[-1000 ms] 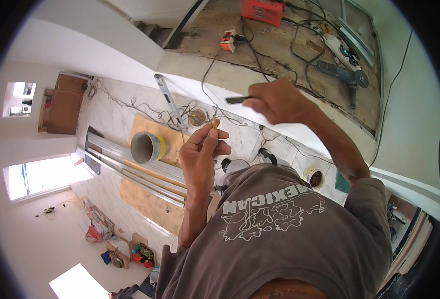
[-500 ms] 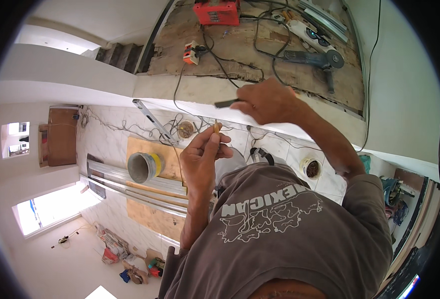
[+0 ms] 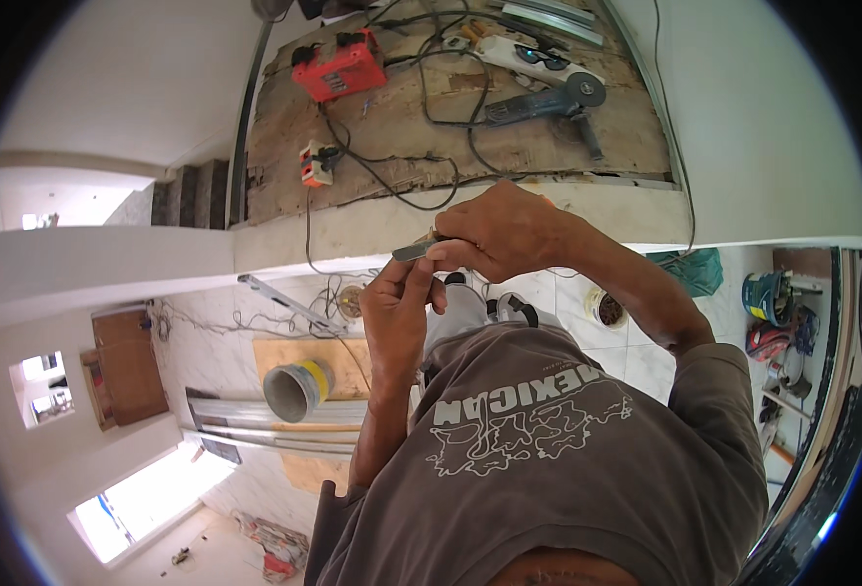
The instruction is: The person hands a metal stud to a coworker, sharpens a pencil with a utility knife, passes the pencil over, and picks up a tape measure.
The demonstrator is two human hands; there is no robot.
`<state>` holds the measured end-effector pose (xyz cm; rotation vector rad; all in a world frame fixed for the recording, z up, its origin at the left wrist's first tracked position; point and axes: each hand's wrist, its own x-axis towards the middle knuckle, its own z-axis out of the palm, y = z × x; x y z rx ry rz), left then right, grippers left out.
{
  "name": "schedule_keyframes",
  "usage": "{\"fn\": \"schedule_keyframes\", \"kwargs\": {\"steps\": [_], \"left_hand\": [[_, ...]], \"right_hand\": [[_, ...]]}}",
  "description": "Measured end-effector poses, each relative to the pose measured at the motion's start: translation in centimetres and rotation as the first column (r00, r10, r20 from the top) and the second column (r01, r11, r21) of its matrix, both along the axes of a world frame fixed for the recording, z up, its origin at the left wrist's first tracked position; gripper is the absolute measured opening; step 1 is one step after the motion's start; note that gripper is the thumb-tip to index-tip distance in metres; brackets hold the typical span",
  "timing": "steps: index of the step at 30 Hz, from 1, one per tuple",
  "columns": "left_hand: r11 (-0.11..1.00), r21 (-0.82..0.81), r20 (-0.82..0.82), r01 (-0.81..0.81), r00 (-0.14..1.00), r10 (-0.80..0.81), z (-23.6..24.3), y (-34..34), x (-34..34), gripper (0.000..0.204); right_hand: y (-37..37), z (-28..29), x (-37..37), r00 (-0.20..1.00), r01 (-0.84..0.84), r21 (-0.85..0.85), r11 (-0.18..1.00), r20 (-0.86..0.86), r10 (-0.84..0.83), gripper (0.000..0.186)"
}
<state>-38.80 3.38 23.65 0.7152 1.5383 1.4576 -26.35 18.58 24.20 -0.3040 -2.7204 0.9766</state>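
Observation:
In front of my chest both hands meet near the pale edge of the raised wooden platform. My left hand is closed in a pinch around a short yellowish pencil, whose tip points up and away from me. Its lower part is hidden by the fingers. My right hand is closed on a knife, its grey blade lying across the pencil just above my left thumb. The knife's handle is mostly covered by my right hand, so its exact type cannot be made out.
An angle grinder, a red box, an orange-white socket block, dark sunglasses and cables lie on the platform. Below stand a grey bucket, metal profiles, a tub of brown bits and a green bag.
My right hand has come down and left, bringing the knife blade against the pencil. My left hand has stayed nearly in place. The view has shifted, showing more of the platform.

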Motion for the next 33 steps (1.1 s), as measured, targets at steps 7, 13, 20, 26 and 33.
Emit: {"fn": "schedule_keyframes", "kwargs": {"steps": [7,13,20,26,33], "left_hand": [[0.978,0.046,0.084,0.203,0.975,-0.206,0.1,4.4,-2.0,0.025],[0.937,0.061,0.170,0.345,0.921,-0.350,1.1,7.7,-3.9,0.029],[0.866,0.094,0.137,0.491,0.855,-0.500,0.0,11.1,-6.5,0.023],[0.836,0.132,0.139,0.533,0.825,-0.548,-1.3,12.7,-9.1,0.022],[0.820,0.123,0.256,0.559,0.780,-0.570,-0.5,13.4,-11.5,0.030]], "right_hand": [[3.0,-0.9,1.8,0.958,0.280,0.244,0.929,-0.015,-0.285,0.038],[4.1,0.4,3.5,0.846,0.533,0.146,0.834,-0.083,-0.526,0.028],[2.8,1.2,-0.6,0.854,0.517,0.033,0.856,0.048,-0.518,0.037],[3.6,0.3,-2.2,0.839,0.533,0.123,0.837,0.047,-0.542,0.034],[3.6,0.9,-1.5,0.656,0.743,0.227,0.630,-0.055,-0.753,0.027]]}}
